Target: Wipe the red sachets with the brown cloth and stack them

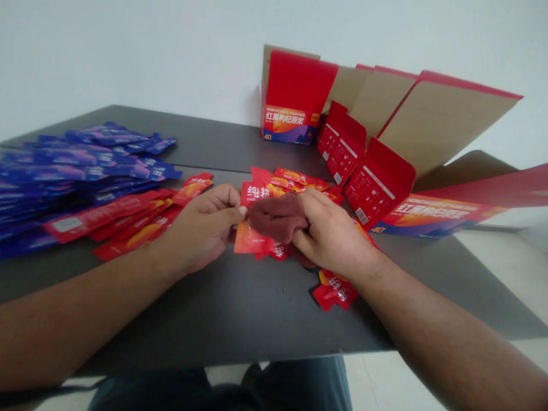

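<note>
Cartons (285,123) open beside red sachets (254,194)

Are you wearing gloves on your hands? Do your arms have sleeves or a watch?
No gloves: the left hand and right hand are bare, and no ring or watch shows. The left forearm and right forearm have no sleeves in view. Dark blue trousers show below the table's edge.

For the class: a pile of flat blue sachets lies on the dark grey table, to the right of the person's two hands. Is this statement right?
Not quite: the flat blue sachets lie to the left of both the left hand and the right hand, as the head view shows. They do lie on the dark grey table.
</note>
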`<state>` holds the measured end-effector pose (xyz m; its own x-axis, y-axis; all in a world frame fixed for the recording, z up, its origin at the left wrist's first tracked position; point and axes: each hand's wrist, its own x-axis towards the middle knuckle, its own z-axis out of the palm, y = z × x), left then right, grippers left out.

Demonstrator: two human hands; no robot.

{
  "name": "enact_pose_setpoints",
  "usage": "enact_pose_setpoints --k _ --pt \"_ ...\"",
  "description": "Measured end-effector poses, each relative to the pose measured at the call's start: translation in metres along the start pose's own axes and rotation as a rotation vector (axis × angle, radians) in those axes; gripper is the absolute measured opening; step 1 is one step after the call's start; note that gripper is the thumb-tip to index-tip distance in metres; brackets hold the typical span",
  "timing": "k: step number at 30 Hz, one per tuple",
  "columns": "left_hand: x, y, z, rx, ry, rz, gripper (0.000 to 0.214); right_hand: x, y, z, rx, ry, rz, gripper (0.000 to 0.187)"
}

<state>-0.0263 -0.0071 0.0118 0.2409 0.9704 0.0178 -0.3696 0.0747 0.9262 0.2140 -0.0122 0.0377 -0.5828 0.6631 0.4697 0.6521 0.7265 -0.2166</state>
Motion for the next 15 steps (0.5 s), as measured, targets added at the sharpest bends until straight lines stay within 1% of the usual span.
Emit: enact_pose_setpoints --k 1,4,5,6,9,10,13,14,15 --pt "-0.0002 0.0002 0.0003 0.003 -0.006 0.005 0.029 0.0 0.0 -0.0001 0.009 -0.006 -0.014 0.016" --pt "-0.0009 0.0005 0.0003 0.032 -0.035 0.026 0.03 -0.0003 -0.0005 0.0002 0.056 -0.136 -0.13 0.016" --pt "-0.0009 0.0004 0.0001 0.03 -0.038 0.031 0.03 -0.0004 -0.0005 0.0004 0.058 -0.153 -0.137 0.016" --pt "-0.0009 0.0002 -0.0001 0.023 -0.035 0.029 0.029 -0.0004 -0.0003 0.0007 0.051 -0.136 -0.114 0.015" --pt "-0.0008 -0.0003 0.0002 -0.003 -0.007 0.025 0.029 -0.0002 0.0004 0.0012 0.025 -0.008 -0.005 0.014" --pt "-0.0009 -0.0001 0.0007 0.002 -0.001 0.022 0.03 -0.0003 0.0003 0.0013 0.031 -0.01 -0.015 0.014" --pt "-0.0018 0.0017 0.0031 0.043 -0.001 0.022 0.034 -0.0006 -0.0004 0.0015 0.058 -0.119 -0.111 0.015" --pt "-0.0022 0.0025 0.0039 0.053 0.0 0.012 0.034 -0.0007 -0.0004 0.0015 0.051 -0.125 -0.108 0.015" --pt "-0.0027 0.0033 0.0047 0.056 0.003 -0.001 0.035 -0.0006 -0.0001 0.0015 0.035 -0.098 -0.075 0.015"
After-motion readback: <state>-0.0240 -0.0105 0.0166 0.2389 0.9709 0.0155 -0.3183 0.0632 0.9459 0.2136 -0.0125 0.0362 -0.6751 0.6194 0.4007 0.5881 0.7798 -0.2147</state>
